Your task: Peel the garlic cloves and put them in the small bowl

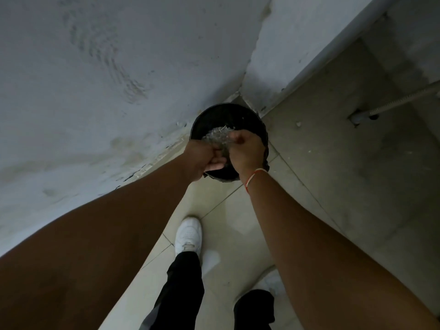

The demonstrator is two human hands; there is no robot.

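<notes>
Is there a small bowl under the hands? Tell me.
No: both the left hand and the right hand are held over a black bin standing on the tiled floor in the wall corner.

I hold my left hand (202, 158) and right hand (245, 151), touching, over a black bin (228, 115) in a wall corner; pale scraps (215, 135) lie inside.

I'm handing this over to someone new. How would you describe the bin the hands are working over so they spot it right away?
Find the corner where the grey wall meets the tiled floor. The bin stands on the floor right in that corner, under the left hand and the right hand. It is the only round black thing there, with pale scraps inside.
</notes>
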